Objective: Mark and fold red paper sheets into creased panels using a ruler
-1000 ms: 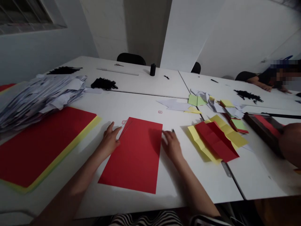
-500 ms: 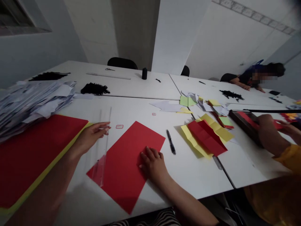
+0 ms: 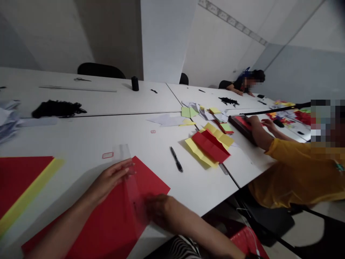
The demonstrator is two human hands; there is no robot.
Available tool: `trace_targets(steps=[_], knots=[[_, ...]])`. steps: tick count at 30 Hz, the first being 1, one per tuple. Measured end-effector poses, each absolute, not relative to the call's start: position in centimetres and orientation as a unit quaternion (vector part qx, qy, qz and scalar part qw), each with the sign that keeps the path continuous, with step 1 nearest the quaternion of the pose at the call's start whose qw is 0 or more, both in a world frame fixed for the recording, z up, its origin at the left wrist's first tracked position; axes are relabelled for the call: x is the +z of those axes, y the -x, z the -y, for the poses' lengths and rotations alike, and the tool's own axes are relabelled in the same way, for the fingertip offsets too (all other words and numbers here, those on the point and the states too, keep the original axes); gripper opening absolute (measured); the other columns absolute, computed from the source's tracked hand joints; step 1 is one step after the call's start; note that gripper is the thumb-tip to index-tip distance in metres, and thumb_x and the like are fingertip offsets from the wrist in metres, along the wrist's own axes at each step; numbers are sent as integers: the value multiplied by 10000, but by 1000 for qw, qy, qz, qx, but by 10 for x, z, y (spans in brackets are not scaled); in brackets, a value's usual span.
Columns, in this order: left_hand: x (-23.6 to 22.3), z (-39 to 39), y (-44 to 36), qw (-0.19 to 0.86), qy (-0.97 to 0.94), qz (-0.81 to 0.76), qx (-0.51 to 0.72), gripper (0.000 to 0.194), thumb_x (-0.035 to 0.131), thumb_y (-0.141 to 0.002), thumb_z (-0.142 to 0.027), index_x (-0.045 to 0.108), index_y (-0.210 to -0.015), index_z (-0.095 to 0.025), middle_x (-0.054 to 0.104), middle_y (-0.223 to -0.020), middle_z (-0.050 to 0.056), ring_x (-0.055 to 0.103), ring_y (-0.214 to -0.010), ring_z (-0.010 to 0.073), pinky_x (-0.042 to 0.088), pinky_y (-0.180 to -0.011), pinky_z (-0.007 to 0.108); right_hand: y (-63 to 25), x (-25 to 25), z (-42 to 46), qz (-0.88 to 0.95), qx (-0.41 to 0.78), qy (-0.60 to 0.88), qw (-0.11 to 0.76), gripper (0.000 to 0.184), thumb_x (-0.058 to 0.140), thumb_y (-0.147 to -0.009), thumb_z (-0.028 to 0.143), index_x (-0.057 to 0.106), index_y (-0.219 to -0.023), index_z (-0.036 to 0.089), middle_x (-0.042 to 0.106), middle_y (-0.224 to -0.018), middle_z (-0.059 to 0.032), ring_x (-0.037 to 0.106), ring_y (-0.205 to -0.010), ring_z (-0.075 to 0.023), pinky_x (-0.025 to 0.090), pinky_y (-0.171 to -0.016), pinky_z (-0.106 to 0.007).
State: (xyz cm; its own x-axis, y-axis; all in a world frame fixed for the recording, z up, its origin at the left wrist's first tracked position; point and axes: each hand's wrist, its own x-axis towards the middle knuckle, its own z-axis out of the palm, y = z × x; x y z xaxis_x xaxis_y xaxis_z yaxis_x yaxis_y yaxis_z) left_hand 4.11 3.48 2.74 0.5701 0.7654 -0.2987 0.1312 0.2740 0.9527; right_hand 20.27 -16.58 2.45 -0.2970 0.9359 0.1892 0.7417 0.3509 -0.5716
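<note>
A red paper sheet lies on the white table in front of me. A clear plastic ruler lies across it, running from near the sheet's top corner toward me. My left hand rests on the ruler's upper part with its fingers stretched flat. My right hand is blurred and presses on the ruler's lower end at the sheet's right edge. A black pen lies on the table to the right of the sheet.
A red and yellow paper stack lies at left. Folded red and yellow sheets lie right of the pen. A person in a yellow top works at a paper trimmer. Black strands, a ruler and scissors lie farther back.
The view swung right. My left hand brought the clear ruler onto the red sheet. My right hand slid down to the ruler's lower end.
</note>
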Motion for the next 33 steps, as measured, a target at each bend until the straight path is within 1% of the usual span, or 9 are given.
trace_targets(steps=[5, 8, 11, 15, 19, 24, 28, 31, 33], knots=[[36, -30, -44, 707, -548, -389, 221, 594, 766, -731, -423, 568, -1283, -330, 547, -1374, 32, 578, -1190, 225, 498, -986, 283, -236, 34, 164, 664, 176, 647, 331, 403, 486, -873, 76, 549, -1257, 184, 664, -1149, -96, 628, -1029, -189, 510, -890, -308], [39, -15, -59, 689, -592, -371, 193, 654, 745, -739, -459, 523, -1339, -325, 477, -1437, 40, 532, -1241, 256, 484, -1008, 329, -238, 35, 147, 665, 206, 615, 370, 466, 450, -906, 90, 473, -1351, 227, 648, -1203, -65, 625, -1059, -164, 509, -913, -299], [38, -7, -69, 676, -618, -358, 181, 705, 734, -723, -515, 503, -1357, -311, 447, -1457, 50, 504, -1268, 277, 473, -1019, 361, -239, 36, 135, 642, 244, 606, 402, 420, 398, -961, 120, 470, -1353, 253, 656, -1193, -17, 632, -1041, -119, 504, -913, -257], [29, -13, -66, 631, -652, -378, 185, 707, 725, -699, -557, 522, -1335, -323, 459, -1450, 28, 441, -1319, 301, 419, -1061, 418, -243, 33, 137, 629, 287, 593, 412, 349, 422, -979, 164, 554, -1288, 254, 680, -1141, -10, 650, -977, -123, 512, -873, -253], [16, -17, -64, 579, -705, -383, 146, 694, 683, -724, -585, 484, -1357, -382, 517, -1404, -1, 506, -1261, 323, 378, -1077, 498, -244, 27, 142, 622, 336, 546, 450, 326, 461, -975, 206, 578, -1275, 257, 660, -1197, -11, 639, -1007, -130, 505, -880, -255], [13, -15, -74, 574, -762, -287, 89, 680, 606, -788, -576, 420, -1412, -380, 632, -1258, 36, 597, -1152, 298, 483, -998, 432, -245, 21, 132, 588, 339, 570, 464, 282, 521, -953, 265, 610, -1214, 207, 701, -1037, -27, 648, -878, -130, 518, -794, -247], [13, -29, -76, 441, -837, -302, 122, 642, 517, -843, -546, 391, -1435, -333, 677, -1099, 50, 662, -968, 260, 524, -906, 409, -250, 14, 125, 563, 320, 605, 463, 236, 525, -909, 160, 655, -1103, 191, 704, -995, -22, 645, -857, -128, 513, -779, -239], [8, -36, -65, 276, -873, -353, 191, 593, 449, -851, -516, 493, -1363, -219, 620, -1184, 117, 591, -1079, 303, 447, -974, 467, -253, 8, 130, 537, 294, 648, 453, 264, 491, -892, 134, 653, -1094, 187, 698, -884, -17, 633, -737, -123, 511, -695, -235], [3, -32, -54, 172, -892, -377, 179, 563, 455, -846, -502, 548, -1305, -190, 576, -1261, 146, 517, -1171, 352, 395, -994, 526, -253, 5, 135, 530, 279, 665, 446, 289, 477, -884, 133, 642, -1117, 180, 689, -837, -21, 625, -695, -129, 506, -665, -246]])
